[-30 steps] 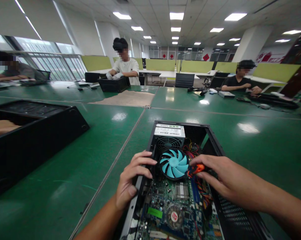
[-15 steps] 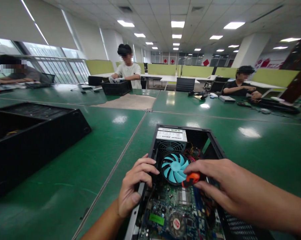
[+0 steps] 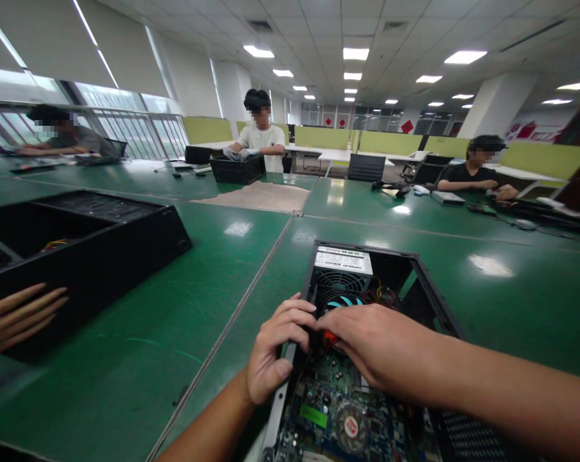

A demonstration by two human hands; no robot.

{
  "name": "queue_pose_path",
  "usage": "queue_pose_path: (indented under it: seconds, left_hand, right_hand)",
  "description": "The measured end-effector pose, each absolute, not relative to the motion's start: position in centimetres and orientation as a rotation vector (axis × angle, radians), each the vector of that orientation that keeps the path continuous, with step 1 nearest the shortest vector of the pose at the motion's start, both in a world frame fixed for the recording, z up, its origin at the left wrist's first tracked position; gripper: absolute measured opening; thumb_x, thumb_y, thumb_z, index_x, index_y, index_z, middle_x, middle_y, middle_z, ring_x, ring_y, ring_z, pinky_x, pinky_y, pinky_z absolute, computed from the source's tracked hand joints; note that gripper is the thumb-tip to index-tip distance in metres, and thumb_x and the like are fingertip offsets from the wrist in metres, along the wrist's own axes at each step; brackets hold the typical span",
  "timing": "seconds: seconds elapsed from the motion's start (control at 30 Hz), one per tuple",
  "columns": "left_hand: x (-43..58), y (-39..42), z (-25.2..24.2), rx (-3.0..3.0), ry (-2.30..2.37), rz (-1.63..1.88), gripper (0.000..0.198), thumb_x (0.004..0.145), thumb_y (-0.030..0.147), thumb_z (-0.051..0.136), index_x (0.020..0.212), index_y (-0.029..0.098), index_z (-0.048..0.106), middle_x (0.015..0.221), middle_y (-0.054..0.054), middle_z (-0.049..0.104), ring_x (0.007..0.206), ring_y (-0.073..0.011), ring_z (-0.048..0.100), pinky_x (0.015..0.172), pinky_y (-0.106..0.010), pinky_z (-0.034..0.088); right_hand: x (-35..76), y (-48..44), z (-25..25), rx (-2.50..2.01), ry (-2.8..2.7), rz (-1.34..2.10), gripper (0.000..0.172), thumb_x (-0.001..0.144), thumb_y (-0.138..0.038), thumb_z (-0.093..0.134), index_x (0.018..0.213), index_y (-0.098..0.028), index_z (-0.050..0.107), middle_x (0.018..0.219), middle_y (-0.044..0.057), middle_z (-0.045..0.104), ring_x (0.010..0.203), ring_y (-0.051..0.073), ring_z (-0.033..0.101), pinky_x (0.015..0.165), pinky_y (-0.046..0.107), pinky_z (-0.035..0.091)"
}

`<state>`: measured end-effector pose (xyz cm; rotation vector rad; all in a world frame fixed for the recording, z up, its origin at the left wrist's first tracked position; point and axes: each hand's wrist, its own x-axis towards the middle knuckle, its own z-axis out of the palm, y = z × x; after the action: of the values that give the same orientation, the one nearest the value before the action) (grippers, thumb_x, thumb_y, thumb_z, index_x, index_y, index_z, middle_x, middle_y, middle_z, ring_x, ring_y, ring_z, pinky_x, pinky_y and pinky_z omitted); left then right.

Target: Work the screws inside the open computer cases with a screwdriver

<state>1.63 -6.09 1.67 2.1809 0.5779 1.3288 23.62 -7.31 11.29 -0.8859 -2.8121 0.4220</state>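
An opened black computer case [image 3: 275, 420] lies in front of me, its motherboard facing up. My left hand [image 3: 283, 350] grips the case's left rim, fingers curled over the edge and thumb outside. Inside the case, my right hand [image 3: 367, 333] is closed around a screwdriver [image 3: 329, 338] with an orange and black handle. Its shaft and tip are hidden. Behind this hand, the blue-bladed cooling fan [image 3: 345, 301] is mostly covered. Nearer to me sits a graphics card fan [image 3: 351, 423] beside a green label [image 3: 314, 416]. A power supply [image 3: 342, 260] fills the far left corner.
A second black case [image 3: 102, 256] stands on the green table [image 3: 213, 282] at left, with another person's hand [image 3: 20, 317] beside it. Across the table, a person [image 3: 261, 138] works over a black box [image 3: 237, 168]. Two other people sit at far left and right.
My right hand has moved left with the screwdriver, now covering most of the blue fan. My left hand stays on the rim. Another person's hand has appeared at the left edge.
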Motion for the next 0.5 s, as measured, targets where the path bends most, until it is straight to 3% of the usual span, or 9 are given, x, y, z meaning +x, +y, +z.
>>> queue_pose_path:
  seconds: [0.27,0.4,0.5]
  left_hand:
    - [1.6,-6.3,1.7,2.183,0.557,1.326,0.05,0.091,0.063,0.041,0.078,0.021,0.065,0.095,-0.009,0.069,0.109,-0.0307,0.055,0.11,-0.049,0.028]
    - [1.7,-5.9,1.6,2.181,0.539,1.341,0.049,0.091,0.063,0.043,0.08,0.02,0.065,0.097,-0.008,0.069,0.109,-0.0297,0.055,0.111,-0.049,0.026]
    - [1.1,-5.8,3.0,2.213,0.558,1.255,0.053,0.089,0.068,0.043,0.083,0.021,0.067,0.101,-0.008,0.069,0.115,-0.0308,0.054,0.112,-0.049,0.026]
  right_hand:
    - [23.3,-7.3,10.5,-1.064,-2.899,0.226,0.01,0.092,-0.023,0.058,0.097,-0.016,0.062,0.086,0.006,0.072,0.076,0.022,0.068,0.063,0.03,0.046]
    - [23.0,-6.8,10.2,-1.216,-2.906,0.04,0.026,0.093,-0.04,0.059,0.094,-0.014,0.063,0.082,0.009,0.072,0.073,0.027,0.07,0.059,0.033,0.046]
    - [23.7,-7.3,12.0,-1.192,-2.817,0.114,0.024,0.096,-0.036,0.053,0.102,-0.014,0.061,0.086,0.01,0.072,0.078,0.027,0.069,0.064,0.035,0.05]
